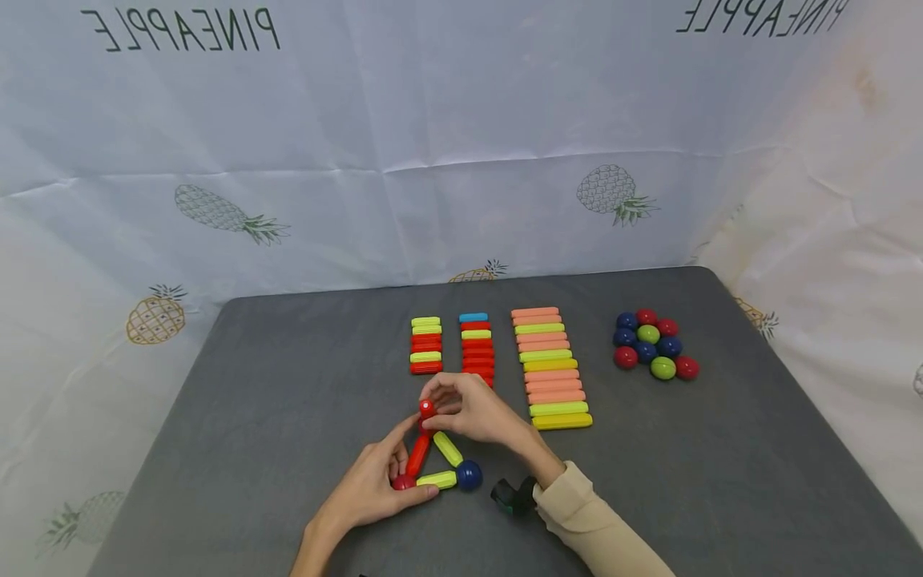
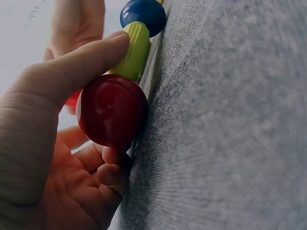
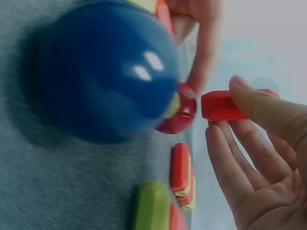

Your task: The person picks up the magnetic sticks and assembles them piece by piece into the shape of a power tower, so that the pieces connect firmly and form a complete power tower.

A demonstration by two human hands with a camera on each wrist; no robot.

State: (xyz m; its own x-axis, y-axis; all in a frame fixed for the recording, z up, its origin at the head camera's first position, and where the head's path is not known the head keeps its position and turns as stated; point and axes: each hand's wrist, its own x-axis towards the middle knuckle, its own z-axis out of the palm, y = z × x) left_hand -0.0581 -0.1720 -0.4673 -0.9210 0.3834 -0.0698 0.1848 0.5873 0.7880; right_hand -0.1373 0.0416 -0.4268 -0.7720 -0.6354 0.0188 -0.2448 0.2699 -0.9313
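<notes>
While the left hand (image 1: 371, 481) holds a triangle (image 1: 417, 457) of sticks and balls on the grey worktop (image 1: 288, 385), the right hand (image 1: 472, 409) pinches a short red stick (image 3: 220, 106) between its thumb and fingers. The red stick points up, just above the top red ball (image 3: 180, 122), and the right wrist view shows a small gap between them. The left thumb rests on a lime green stick (image 2: 132, 50), by the near red ball (image 2: 112, 110). The other left fingers bend around that corner, and one reaches to the top red ball. A blue ball (image 1: 469, 475) makes the right corner. Farther back lie two rows of short sticks (image 1: 426, 339) and one row of longer sticks (image 1: 551, 375). To their right, loose balls (image 1: 646, 351) sit in a bunch. Behind hangs a pale cloth (image 1: 433, 96) with pineapples on it.
</notes>
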